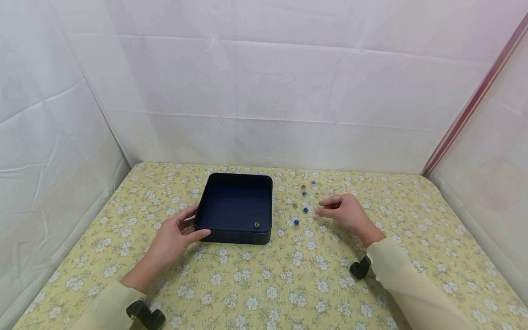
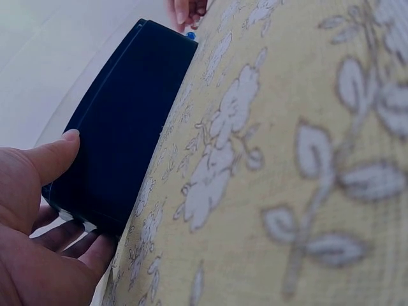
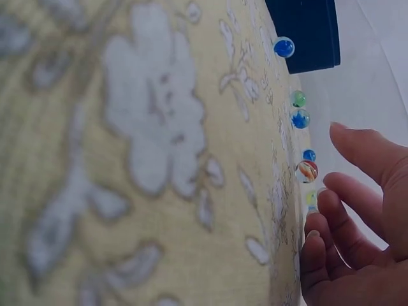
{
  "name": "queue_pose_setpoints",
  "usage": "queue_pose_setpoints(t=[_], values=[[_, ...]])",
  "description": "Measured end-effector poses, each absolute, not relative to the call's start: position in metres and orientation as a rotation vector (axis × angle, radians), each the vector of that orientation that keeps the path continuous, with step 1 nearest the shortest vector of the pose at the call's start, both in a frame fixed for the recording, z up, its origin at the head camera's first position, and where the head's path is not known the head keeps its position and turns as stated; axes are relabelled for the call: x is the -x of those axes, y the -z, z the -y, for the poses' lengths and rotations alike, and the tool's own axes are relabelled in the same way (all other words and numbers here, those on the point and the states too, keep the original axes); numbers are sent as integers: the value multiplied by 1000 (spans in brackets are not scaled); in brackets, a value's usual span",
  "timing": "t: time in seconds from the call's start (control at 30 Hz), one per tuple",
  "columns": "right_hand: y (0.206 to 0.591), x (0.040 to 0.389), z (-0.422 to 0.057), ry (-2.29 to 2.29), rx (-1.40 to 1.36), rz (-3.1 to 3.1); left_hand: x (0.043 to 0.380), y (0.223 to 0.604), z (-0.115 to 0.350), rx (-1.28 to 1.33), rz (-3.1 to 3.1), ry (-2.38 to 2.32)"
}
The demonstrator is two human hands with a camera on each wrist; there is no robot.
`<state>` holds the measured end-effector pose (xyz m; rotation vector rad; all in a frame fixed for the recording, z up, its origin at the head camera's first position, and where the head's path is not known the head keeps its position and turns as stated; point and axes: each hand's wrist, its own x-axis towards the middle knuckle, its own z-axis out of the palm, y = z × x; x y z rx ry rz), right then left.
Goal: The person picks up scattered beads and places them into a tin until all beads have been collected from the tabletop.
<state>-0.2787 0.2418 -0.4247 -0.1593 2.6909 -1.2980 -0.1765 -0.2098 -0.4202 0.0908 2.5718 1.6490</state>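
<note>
Tray [image 1: 239,237] to the left, loose marbles [image 1: 305,210] to the right

The tray sits on the surface [image 1: 251,284]; a lone marble [image 1: 256,224] lies inside it, near its front right corner; seven more lie scattered on the surface to its right, the nearest beside its front part, the farthest about level with its back edge; the left grip [image 1: 177,231] is at the tray's front left corner, touching it; the right grip [image 1: 344,211] is just right of the loose marbles; cloth [image 1: 268,91] stands behind the surface.
</note>
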Motion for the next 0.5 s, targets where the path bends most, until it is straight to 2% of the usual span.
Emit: queue_pose_setpoints(t=[0.5], values=[[422,282,-243,1169,190,-2700,177,421,209,-88,-2530,-1682]])
